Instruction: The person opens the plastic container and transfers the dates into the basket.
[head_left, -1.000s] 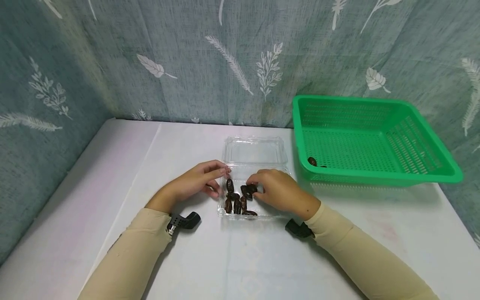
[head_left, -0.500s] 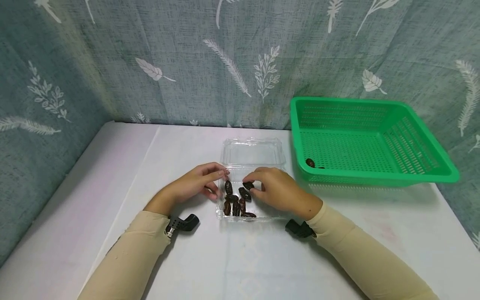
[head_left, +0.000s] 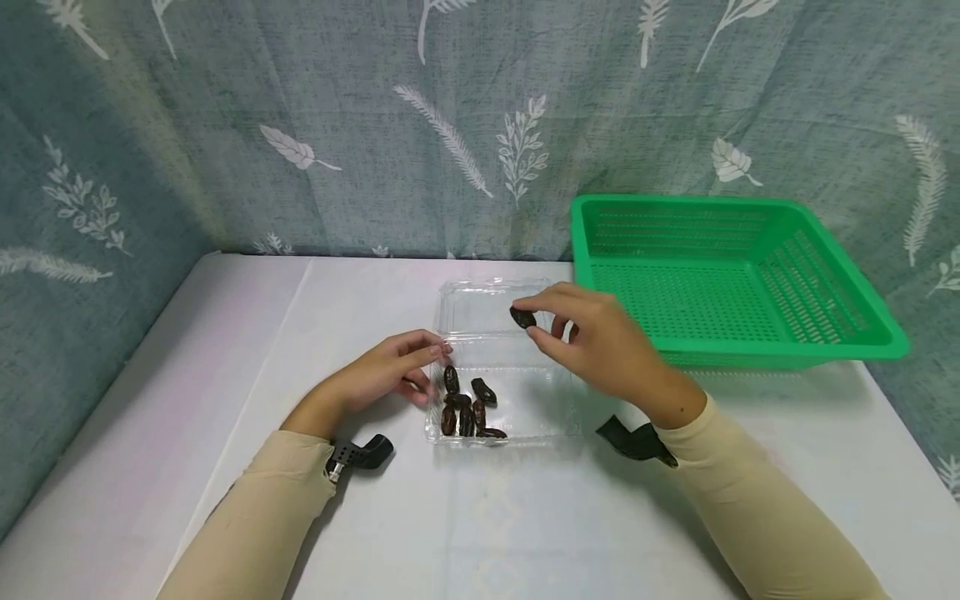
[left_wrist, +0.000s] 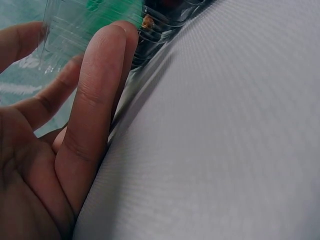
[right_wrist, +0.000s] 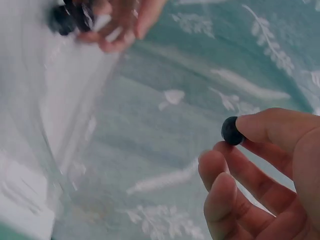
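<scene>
Brown date [head_left: 522, 317] held aloft in the right hand [head_left: 600, 342]!

And look at that pinch: thumb and index finger have the date between them, the other fingers loosely bent, as the right wrist view shows. Seen from the head, the date is up at twelve o'clock of the clear plastic container [head_left: 536, 408], in front of its laid-back lid [head_left: 480, 310]. Across at nine o'clock, the left hand [head_left: 382, 371] is relaxed, fingers gently bent and gripping no date, the tips at the container's side wall. Down inside, a huddle of dark dates [head_left: 467, 421] lies at eight o'clock, one single date [head_left: 483, 392] just beside it at the huddle's one o'clock. Out at two o'clock of the container, the green basket [head_left: 720, 350] stands on the white worktop [head_left: 420, 517]. Grey-green cloth [head_left: 337, 83] with white leaf prints fills the back, and beige sleeves [head_left: 247, 508] cover both arms.
</scene>
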